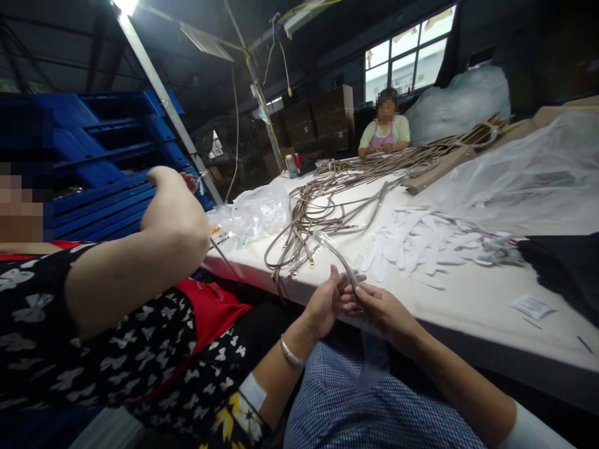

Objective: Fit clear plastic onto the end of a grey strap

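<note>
A thin grey-brown strap (345,260) runs from the table edge down to my two hands, with clear plastic around part of it. My right hand (388,315) is closed, pinching the strap between thumb and fingers. From the left, my left hand (325,304), palm up with a bangle at the wrist, has its fingers curled about the same strap end. Below the hands a clear plastic strip (373,358) hangs over the checked apron (355,405). Just beyond lies a tangle of brown straps (304,218) with gold-coloured buckles.
The white table (449,312) holds white paper-like strips (416,246), clear plastic bags (264,209) and a small white packet (533,307). Close on my left sits a person with a raised arm (154,249). Another person (384,128) works across the table. Blue pallets (107,143) are stacked behind.
</note>
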`<state>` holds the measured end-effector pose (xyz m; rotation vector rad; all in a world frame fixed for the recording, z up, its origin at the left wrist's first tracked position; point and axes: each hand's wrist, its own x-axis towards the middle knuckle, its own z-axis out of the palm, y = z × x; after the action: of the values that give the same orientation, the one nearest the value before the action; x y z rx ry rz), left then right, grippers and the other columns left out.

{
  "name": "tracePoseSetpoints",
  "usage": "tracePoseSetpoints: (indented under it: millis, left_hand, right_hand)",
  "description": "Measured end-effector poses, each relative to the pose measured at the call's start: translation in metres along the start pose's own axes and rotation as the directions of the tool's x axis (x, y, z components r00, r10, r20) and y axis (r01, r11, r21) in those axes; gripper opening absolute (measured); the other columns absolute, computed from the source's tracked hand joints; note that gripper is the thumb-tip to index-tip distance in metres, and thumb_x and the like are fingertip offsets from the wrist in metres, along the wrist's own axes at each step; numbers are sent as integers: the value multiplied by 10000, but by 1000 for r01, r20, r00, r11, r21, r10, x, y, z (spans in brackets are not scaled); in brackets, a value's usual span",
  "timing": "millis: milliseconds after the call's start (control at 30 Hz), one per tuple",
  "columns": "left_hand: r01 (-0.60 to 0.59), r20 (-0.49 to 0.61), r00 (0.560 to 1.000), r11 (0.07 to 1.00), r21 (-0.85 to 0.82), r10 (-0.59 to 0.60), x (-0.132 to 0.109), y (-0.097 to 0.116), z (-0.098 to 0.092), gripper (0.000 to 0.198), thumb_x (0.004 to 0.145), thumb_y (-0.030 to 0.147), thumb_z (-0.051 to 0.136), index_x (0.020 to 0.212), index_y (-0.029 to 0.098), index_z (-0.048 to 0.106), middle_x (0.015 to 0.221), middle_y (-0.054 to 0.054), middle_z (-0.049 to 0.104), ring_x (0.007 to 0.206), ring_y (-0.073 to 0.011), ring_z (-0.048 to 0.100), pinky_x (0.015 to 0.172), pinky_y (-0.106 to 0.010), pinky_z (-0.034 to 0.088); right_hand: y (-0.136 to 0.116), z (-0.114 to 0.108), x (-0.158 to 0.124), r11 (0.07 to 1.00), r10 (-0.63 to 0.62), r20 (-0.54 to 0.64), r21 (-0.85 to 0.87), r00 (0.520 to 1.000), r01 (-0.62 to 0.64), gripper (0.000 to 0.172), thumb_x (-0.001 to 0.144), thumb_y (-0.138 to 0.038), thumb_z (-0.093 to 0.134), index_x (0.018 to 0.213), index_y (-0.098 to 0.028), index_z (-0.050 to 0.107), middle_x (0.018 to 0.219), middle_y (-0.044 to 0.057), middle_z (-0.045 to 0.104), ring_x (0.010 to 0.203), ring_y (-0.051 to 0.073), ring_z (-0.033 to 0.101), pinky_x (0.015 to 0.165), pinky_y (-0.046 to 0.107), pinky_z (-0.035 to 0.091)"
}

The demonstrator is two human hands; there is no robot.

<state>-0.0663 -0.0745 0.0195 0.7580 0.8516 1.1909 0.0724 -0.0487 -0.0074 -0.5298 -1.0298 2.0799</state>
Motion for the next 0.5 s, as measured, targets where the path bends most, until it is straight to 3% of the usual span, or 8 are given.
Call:
tracePoseSetpoints:
  millis: [67,133,233,400,500]
  left_hand:
    - [-77,-79,994,997,14,78,-18,-30,2,605,885,608,498,1267,150,596,1200,-146,642,1062,-233,621,850,-293,503]
    - [-81,-146,986,996,28,84,-34,-53,5,616,852,549,604,1360,212,520,1321,-141,571,1141,-264,587,865,-312,503]
    - [-43,-208,977,999,18,46,-47,-71,4,726,784,497,712,1420,275,442,1392,-130,514,1154,-289,579,842,-322,511]
    - [-25,-277,957,974,225,88,-51,-77,-14,526,812,535,651,1177,156,664,1057,-111,691,951,-249,631,787,-298,492]
    - [-48,-263,955,947,319,137,-51,-82,-25,438,819,532,640,1021,153,723,954,-85,694,912,-229,616,782,-280,477]
  right_hand:
    - [12,-3,-1,998,-57,-112,-21,992,55,284,786,-430,732,929,-187,701,875,45,727,790,170,667,765,290,507]
    - [22,-3,-2,989,-101,-179,-122,979,79,297,819,-451,685,986,-207,707,942,50,728,915,213,662,827,326,497]
    - [29,4,-1,942,-158,-165,-320,973,99,318,836,-459,649,1035,-222,725,1012,55,719,1085,266,609,939,379,453]
    - [27,11,10,769,-298,35,-583,954,261,228,844,-377,631,926,-222,776,1131,61,700,1144,257,579,1040,388,382]
    - [33,6,13,749,-255,7,-631,967,202,244,851,-354,609,944,-200,773,1063,64,724,1029,247,629,928,369,464]
